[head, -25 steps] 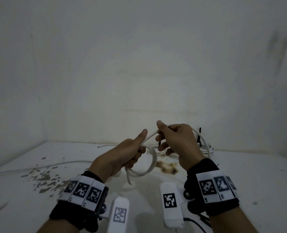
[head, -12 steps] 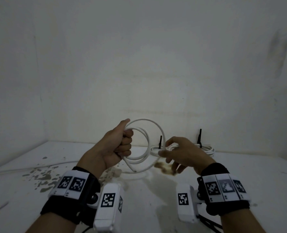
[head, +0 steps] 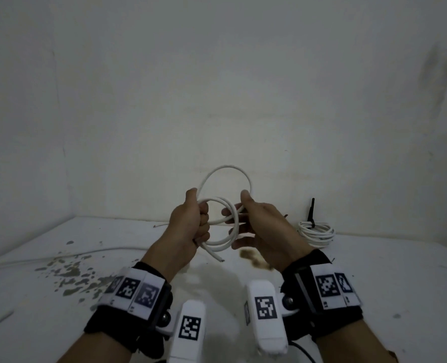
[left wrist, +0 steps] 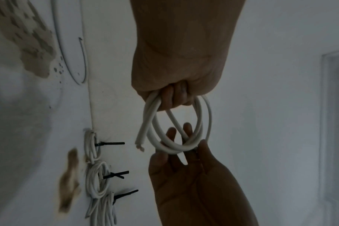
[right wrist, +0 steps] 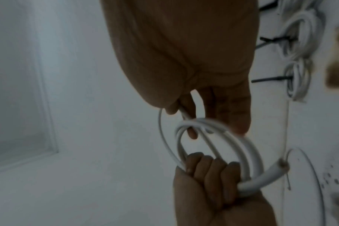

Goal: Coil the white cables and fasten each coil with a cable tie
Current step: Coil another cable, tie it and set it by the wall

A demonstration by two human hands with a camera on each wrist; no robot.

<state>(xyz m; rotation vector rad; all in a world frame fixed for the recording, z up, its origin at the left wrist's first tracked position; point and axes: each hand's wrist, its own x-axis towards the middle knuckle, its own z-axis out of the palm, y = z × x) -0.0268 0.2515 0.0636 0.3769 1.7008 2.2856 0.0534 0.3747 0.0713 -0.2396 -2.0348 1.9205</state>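
I hold a white cable [head: 227, 166] wound into a few loops in the air above the table. My left hand [head: 188, 226] grips one side of the coil in a fist, as the left wrist view [left wrist: 174, 97] shows. My right hand [head: 259, 226] meets the coil from the other side. Its thumb and a finger pinch the topmost loop [right wrist: 182, 113] and the other fingers reach through the ring. The cut cable end [head: 218, 258] hangs free below my left hand. No cable tie is on this coil.
Three tied coils [left wrist: 96, 180] with black cable ties [left wrist: 110, 143] lie in a row against the back wall; one of them [head: 315, 231] shows right of my hands. A loose white cable [head: 107, 249] lies on the stained white table [head: 374, 271] at the left.
My right hand, which was low and away from the coil, has risen to it and taken hold of a loop. A new, larger loop stands above the coil. My left hand keeps its grip.
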